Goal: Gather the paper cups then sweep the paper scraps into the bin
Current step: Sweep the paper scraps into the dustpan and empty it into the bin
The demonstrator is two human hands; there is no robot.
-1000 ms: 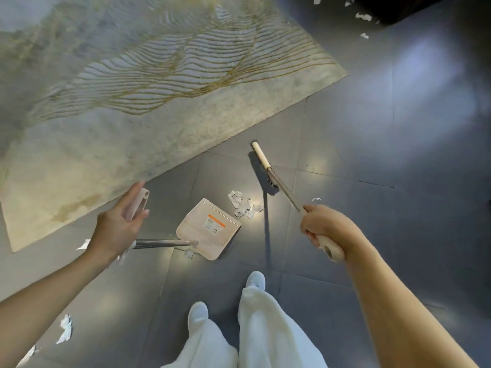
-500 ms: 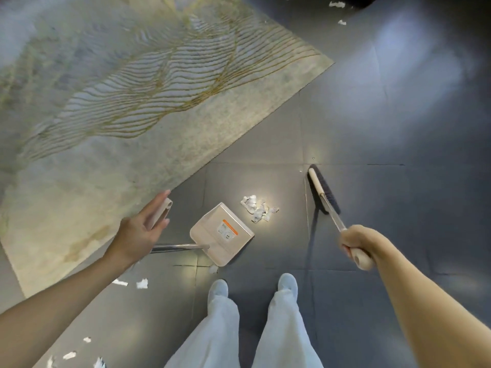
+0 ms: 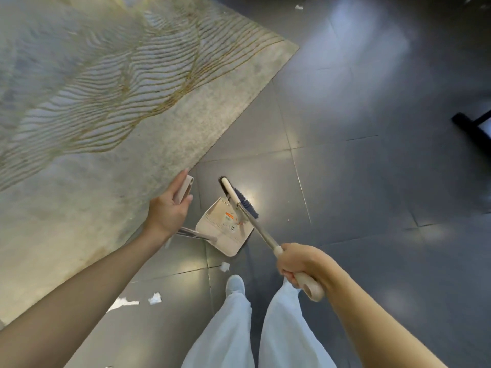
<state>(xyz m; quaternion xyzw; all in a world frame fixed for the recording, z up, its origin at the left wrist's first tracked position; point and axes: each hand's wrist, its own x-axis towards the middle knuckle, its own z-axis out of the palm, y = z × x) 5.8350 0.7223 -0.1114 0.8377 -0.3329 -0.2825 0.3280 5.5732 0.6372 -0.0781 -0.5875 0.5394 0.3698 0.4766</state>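
My left hand holds the beige grip of a long-handled dustpan, whose pan rests on the dark tiles just ahead of my feet. My right hand grips the beige handle of a broom; its dark bristles sit at the pan's mouth. The small pile of paper scraps is hidden behind the broom head. Loose white scraps lie on the floor: one by my left shoe, two more further left. No paper cups or bin show.
A large grey rug with gold wavy lines covers the left and top. A black furniture leg stands at the right edge. More scraps lie far off at the top. My white trouser legs and a shoe fill the bottom middle.
The broom head swept left across the tiles to the dustpan's mouth, and the scrap pile is no longer visible. The view shifted; my left hand still holds the dustpan handle.
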